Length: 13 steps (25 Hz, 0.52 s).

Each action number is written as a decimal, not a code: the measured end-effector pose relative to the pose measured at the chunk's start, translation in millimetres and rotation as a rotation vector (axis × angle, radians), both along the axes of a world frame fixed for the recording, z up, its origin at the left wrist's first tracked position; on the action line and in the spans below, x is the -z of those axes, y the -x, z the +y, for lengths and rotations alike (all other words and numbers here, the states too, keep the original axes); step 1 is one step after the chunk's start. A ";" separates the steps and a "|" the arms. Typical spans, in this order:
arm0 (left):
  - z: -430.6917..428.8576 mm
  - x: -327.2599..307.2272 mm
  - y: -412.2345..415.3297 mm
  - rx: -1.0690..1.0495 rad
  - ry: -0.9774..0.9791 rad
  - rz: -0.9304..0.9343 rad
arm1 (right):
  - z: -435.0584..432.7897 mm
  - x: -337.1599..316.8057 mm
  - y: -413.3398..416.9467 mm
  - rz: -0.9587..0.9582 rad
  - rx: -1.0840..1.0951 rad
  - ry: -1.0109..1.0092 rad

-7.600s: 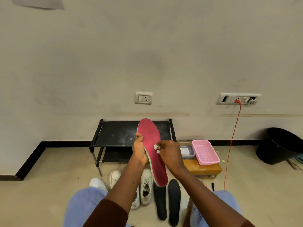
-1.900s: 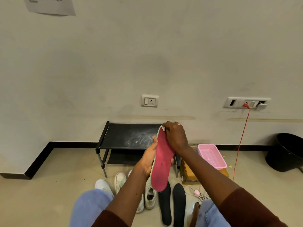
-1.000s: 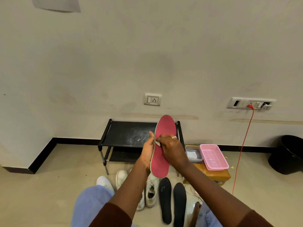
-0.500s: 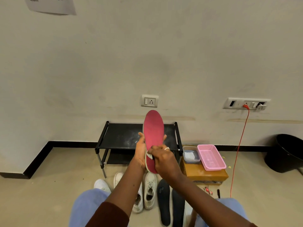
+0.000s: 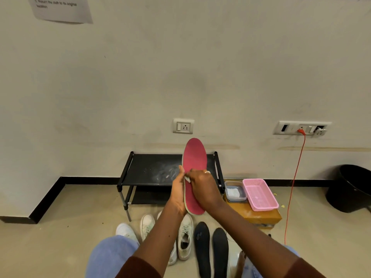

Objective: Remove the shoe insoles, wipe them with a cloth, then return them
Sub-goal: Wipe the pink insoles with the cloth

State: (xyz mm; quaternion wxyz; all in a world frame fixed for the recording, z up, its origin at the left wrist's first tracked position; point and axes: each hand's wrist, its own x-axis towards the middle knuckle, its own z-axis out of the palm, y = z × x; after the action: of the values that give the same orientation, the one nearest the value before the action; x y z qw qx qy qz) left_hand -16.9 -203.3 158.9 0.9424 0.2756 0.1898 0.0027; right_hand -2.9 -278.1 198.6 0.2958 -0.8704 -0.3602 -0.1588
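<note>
I hold a red insole (image 5: pixel 194 157) upright in front of me, toe end up. My left hand (image 5: pixel 178 192) grips its left edge from behind. My right hand (image 5: pixel 202 188) presses a small white cloth (image 5: pixel 187 179) against the red face near the middle; only a corner of the cloth shows under the fingers. Two black insoles (image 5: pixel 202 246) lie side by side on the floor below. A pair of white shoes (image 5: pixel 185 235) stands on the floor just left of them.
A black two-tier shoe rack (image 5: pixel 152 171) stands against the wall behind the insole. To its right a cardboard box (image 5: pixel 259 216) carries a pink basket (image 5: pixel 260 194) and a clear container (image 5: pixel 234 191). An orange cable (image 5: pixel 294 183) hangs from the wall socket. A black bin (image 5: pixel 351 187) sits far right.
My right hand with the cloth has slid up and down along the red insole, from its top end to its middle. The left hand kept hold of the insole throughout.
</note>
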 end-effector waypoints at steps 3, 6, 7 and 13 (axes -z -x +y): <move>-1.6 1.4 0.2 -0.017 0.032 0.005 | -2.2 0.8 -13.4 0.121 -0.041 -0.004; 8.8 -0.1 -3.7 0.002 0.092 0.029 | -0.6 15.0 0.9 0.139 -0.103 -0.014; 12.3 1.7 -5.4 0.016 0.119 0.037 | -1.2 21.5 7.9 0.134 -0.124 -0.024; 13.8 11.7 -3.1 0.054 0.168 0.024 | -32.1 35.6 41.2 0.060 -0.179 -0.077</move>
State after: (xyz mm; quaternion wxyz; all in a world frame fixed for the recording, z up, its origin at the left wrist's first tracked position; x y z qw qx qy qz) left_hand -13.8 -189.5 147.1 0.9596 0.2004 0.1931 -0.0417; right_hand -44.1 -310.2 163.0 0.3529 -0.8271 -0.4209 -0.1194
